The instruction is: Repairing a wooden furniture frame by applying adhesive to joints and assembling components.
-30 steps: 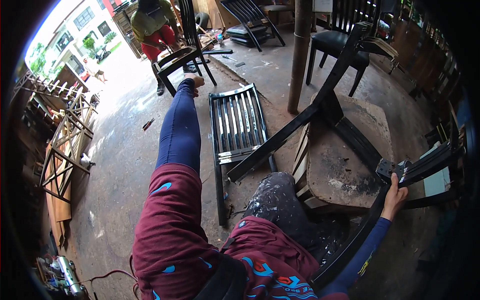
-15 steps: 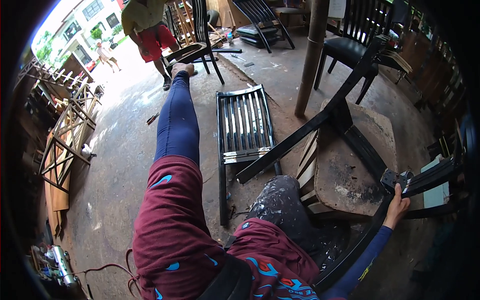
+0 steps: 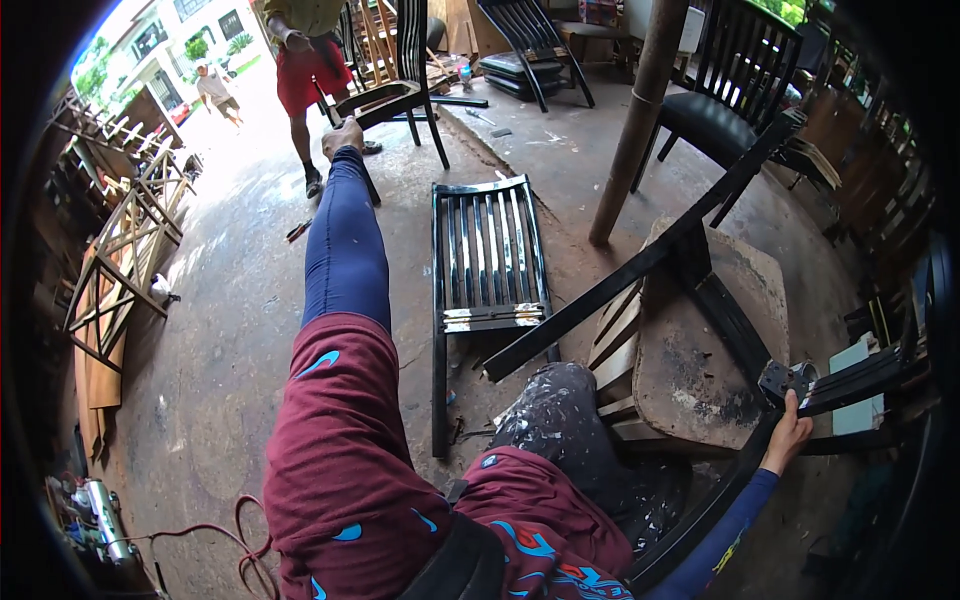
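My left arm is stretched far forward, and my left hand [image 3: 343, 138] is closed beside the seat frame of an upright black chair [image 3: 385, 100]. A slender dark object [image 3: 322, 98] rises from that hand toward another person; its kind is too small to make out. At the right, my right hand [image 3: 788, 436] grips a black wooden chair frame [image 3: 640, 262] by a lower member, thumb beside a dark block [image 3: 774, 380] at the joint. The frame slants across a worn wooden seat panel [image 3: 712, 330]. A slatted black chair back [image 3: 492, 250] lies on the floor between my arms.
A person in red shorts [image 3: 312, 75] stands ahead; another [image 3: 215, 90] is farther off. A metal post [image 3: 640, 120] rises beyond the frame. A black chair [image 3: 715, 115] stands behind it. Wooden frames and planks [image 3: 108, 310] line the left. A red hose [image 3: 235, 530] curls at lower left.
My left hand has shifted slightly left, and the slender object now shows above it. The person ahead has brought a hand forward. My right hand keeps its grip on the chair frame.
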A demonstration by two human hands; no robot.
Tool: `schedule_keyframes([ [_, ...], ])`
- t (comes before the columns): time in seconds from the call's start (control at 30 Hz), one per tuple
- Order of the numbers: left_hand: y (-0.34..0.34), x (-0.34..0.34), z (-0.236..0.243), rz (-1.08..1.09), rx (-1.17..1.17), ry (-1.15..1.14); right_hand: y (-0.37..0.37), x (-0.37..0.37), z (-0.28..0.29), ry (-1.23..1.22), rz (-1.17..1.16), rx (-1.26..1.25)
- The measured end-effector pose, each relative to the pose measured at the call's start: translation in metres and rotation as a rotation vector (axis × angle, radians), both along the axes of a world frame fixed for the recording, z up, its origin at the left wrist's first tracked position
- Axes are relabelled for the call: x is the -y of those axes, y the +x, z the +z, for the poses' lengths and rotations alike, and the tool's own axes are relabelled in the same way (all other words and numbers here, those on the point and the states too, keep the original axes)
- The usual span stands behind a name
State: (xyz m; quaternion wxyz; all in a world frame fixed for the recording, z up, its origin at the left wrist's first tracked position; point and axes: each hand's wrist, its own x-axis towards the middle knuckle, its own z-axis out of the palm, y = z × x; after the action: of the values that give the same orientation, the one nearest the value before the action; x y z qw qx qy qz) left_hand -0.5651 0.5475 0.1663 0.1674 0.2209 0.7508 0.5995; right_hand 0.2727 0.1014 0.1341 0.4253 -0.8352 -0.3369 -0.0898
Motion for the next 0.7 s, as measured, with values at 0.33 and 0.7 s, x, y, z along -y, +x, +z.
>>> schedule_keyframes([
  [0.33, 0.035, 0.02, 0.054, -0.005, 0.107, 0.315, 0.005, 0.005, 0.001, -0.008, -0.03, -0.009],
  [0.7, 0.042, 0.036, 0.094, 0.117, 0.099, 0.397, 0.027, 0.012, -0.007, -0.011, -0.035, -0.007],
])
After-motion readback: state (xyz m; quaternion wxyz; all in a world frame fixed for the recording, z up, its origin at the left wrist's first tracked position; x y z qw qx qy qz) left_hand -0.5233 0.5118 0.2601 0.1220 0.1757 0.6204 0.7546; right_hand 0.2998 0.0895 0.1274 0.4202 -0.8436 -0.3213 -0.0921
